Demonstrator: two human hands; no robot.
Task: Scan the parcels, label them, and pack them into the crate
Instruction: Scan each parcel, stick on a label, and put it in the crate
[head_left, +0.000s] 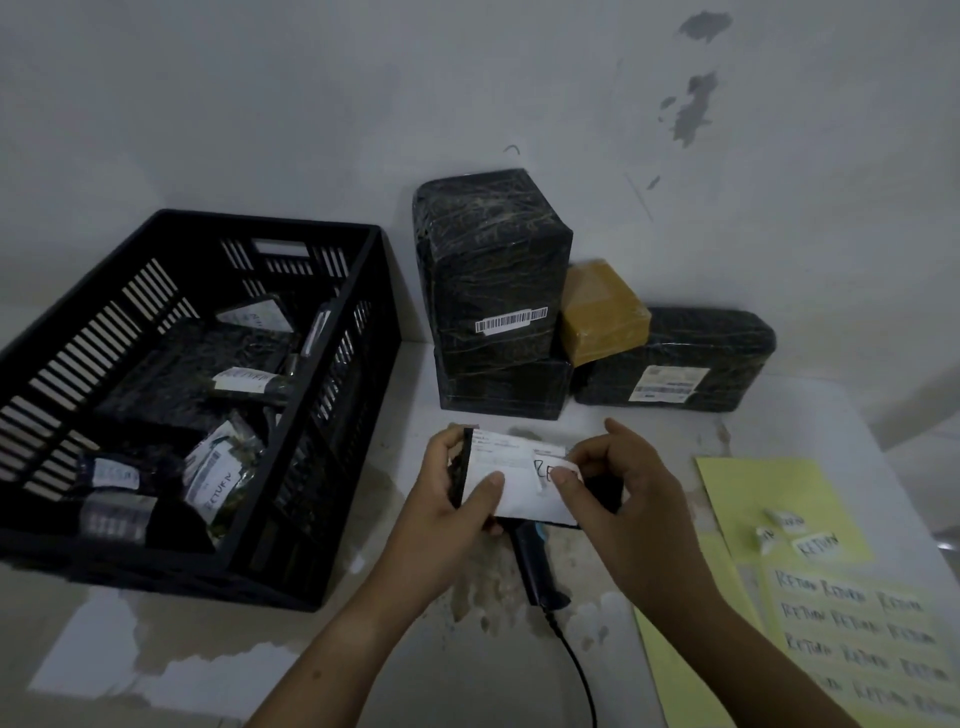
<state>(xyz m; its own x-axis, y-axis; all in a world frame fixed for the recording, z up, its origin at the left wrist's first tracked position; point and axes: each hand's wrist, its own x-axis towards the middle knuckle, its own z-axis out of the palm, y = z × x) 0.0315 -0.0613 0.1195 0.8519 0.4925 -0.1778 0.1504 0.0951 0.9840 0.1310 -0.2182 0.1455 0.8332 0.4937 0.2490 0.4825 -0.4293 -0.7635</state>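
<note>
Fingers (491, 480): left hand (452, 493) clamps the edge of the small flat black white-labelled parcel (511, 457); right hand (623, 483) pinches a white handwritten sticker (553, 472) onto it
Parcel: aloft, right of the black slatted plastic crate (343, 415)
Risk: sticker could crease or sit skewed if pressed down crooked

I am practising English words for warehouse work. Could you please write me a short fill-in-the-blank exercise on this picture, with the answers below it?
1. The left hand and the right hand hold a small parcel just above a black corded ____.
2. The black crate stands to the ____ of both hands.
3. The rows of stickers at the right carry the handwritten word ____.

Answers: scanner; left; RETURN
</note>
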